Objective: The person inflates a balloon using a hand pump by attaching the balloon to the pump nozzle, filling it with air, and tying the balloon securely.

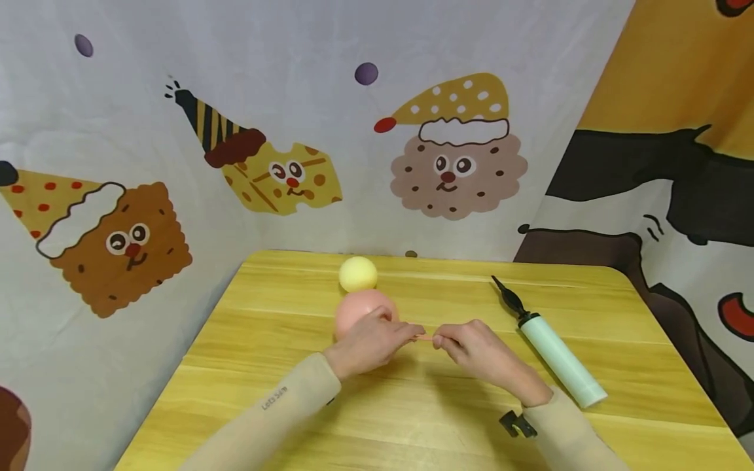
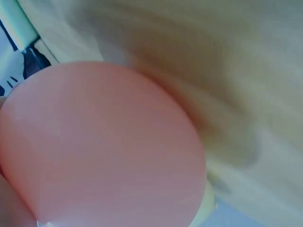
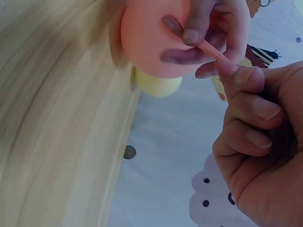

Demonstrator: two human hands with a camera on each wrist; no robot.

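Note:
An inflated pink balloon point(image 1: 356, 311) is at the middle of the wooden table, and it fills much of the left wrist view. My left hand point(image 1: 377, 341) pinches the balloon's neck between thumb and fingers, close against its round body. From the right, my right hand point(image 1: 482, 353) pinches the tail end of the neck point(image 3: 213, 50), which is drawn out taut between the two hands. In the right wrist view the other fingers of my right hand are curled in. Just behind the pink balloon sits a smaller yellow balloon point(image 1: 357, 273).
To the right, a pale green hand pump point(image 1: 562, 360) with a black nozzle lies slantwise on the table point(image 1: 277, 307). A cloth backdrop point(image 1: 330, 39) with cartoon biscuits hangs behind the table's far edge. A small black object point(image 1: 518, 424) is at the right cuff.

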